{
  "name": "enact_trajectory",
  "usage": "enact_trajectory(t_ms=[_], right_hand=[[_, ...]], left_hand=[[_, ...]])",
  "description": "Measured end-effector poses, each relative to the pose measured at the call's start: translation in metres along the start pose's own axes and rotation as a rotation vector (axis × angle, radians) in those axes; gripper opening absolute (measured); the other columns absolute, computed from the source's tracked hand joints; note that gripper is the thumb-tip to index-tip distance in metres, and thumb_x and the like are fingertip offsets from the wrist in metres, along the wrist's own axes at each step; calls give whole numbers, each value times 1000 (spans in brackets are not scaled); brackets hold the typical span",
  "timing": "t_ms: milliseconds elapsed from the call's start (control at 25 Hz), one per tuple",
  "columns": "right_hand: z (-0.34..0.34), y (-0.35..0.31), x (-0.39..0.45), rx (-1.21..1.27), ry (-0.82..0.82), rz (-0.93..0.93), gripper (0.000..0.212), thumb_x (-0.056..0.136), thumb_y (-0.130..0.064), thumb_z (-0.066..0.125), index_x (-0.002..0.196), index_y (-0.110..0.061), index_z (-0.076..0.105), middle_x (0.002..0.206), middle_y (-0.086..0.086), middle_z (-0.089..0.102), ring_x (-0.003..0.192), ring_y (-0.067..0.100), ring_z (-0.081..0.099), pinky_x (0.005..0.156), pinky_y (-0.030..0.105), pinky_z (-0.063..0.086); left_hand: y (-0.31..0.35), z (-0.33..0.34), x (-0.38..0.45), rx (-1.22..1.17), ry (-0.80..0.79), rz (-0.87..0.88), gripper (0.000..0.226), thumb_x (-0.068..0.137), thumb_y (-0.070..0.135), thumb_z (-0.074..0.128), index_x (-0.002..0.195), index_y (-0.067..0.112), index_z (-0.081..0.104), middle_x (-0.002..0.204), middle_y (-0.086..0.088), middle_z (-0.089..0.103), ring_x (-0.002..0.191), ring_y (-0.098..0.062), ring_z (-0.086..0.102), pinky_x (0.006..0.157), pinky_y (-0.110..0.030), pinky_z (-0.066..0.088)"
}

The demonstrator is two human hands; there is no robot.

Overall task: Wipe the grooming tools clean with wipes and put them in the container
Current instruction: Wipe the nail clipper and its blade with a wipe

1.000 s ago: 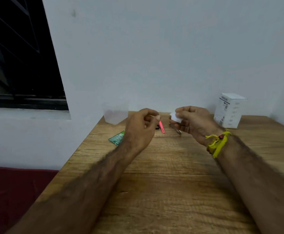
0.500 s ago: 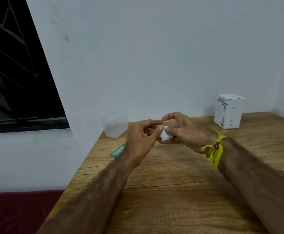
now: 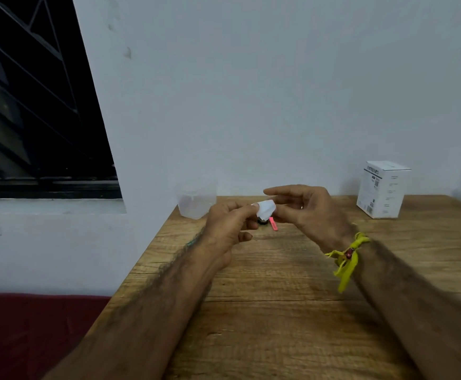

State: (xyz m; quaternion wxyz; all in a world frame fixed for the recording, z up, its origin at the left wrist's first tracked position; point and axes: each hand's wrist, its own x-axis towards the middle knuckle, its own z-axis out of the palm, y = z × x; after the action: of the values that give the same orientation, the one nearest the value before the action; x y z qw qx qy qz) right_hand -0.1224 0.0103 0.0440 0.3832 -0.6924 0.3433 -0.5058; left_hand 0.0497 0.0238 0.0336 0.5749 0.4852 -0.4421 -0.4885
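My left hand [image 3: 230, 227] pinches a small white wipe [image 3: 265, 209] between thumb and forefinger above the far part of the wooden table [image 3: 278, 311]. My right hand [image 3: 310, 208] meets the wipe from the right and pinches its other edge, with the forefinger stretched out above it. Just beneath the wipe a pink tool [image 3: 274, 225] lies on the table, beside a small dark object [image 3: 262, 221] that my fingers mostly hide. A clear plastic container [image 3: 196, 200] stands at the table's far left corner against the wall.
A white printed box [image 3: 382, 189] stands at the far right by the wall. The table's left edge drops to a dark red surface [image 3: 32, 333]. A dark window [image 3: 32, 105] is at the left. A yellow thread band [image 3: 347, 259] wraps my right wrist.
My hands came together on the wipe and now pull slightly apart, spreading it. The view tilted up and right; the pink tool shows again under the wipe, and my left arm hides the green packet.
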Motion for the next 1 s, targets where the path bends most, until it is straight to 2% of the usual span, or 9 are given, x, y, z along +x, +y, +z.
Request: enact_trajectory(t_ms=[80,240,320,400,520,640,760,1000], right_hand=[[2,2,0,-69,24,-22,21,86,-2,74,106,-9,75,94,8,77,90,23,74,82,39,61],[4,5,-1,-100,34,20,10,87,-8,74,97,-6,77,87,11,77,84,30,73,79,47,61],[6,7,0,-35,88,76,7,86,-7,75,93,-7,77,87,10,77,85,29,74,81,50,60],[6,8,1,34,134,122,6,85,-6,77,91,-7,77,86,11,77,86,31,74,82,52,60],[6,7,3,127,156,178,13,81,-5,79,94,-2,76,88,17,76,81,29,74,80,48,61],[7,6,2,169,141,237,21,81,0,78,100,4,71,91,22,75,77,23,73,68,34,63],[7,7,1,236,147,288,17,81,5,75,97,6,69,93,21,74,77,24,72,62,28,60],[1,3,-1,263,98,330,7,84,6,71,90,2,70,91,22,75,70,24,71,68,31,61]], left_hand=[[0,2,-2,19,-40,-17,16,91,16,70,99,3,75,89,-9,76,65,-12,64,49,-22,45],[0,4,-6,45,-71,-33,22,95,25,67,99,4,74,86,-8,73,66,-13,66,51,-23,47],[0,3,-7,37,-103,41,34,98,41,59,108,11,72,91,-4,75,74,-15,71,59,-27,53],[1,4,-9,87,-153,175,40,91,46,66,118,17,68,101,-1,75,85,-11,73,68,-31,58],[-4,9,-11,143,-102,283,30,82,23,81,109,14,70,93,4,74,84,-10,73,68,-30,60],[-7,8,-7,71,-32,258,14,83,7,79,95,11,74,90,-6,77,81,-16,73,65,-28,58],[-9,5,-5,43,-26,251,11,84,2,77,92,10,74,85,-7,77,77,-15,73,64,-27,58],[-8,3,-5,113,-71,323,13,80,-2,78,90,6,77,88,-10,77,79,-17,74,70,-25,59]])
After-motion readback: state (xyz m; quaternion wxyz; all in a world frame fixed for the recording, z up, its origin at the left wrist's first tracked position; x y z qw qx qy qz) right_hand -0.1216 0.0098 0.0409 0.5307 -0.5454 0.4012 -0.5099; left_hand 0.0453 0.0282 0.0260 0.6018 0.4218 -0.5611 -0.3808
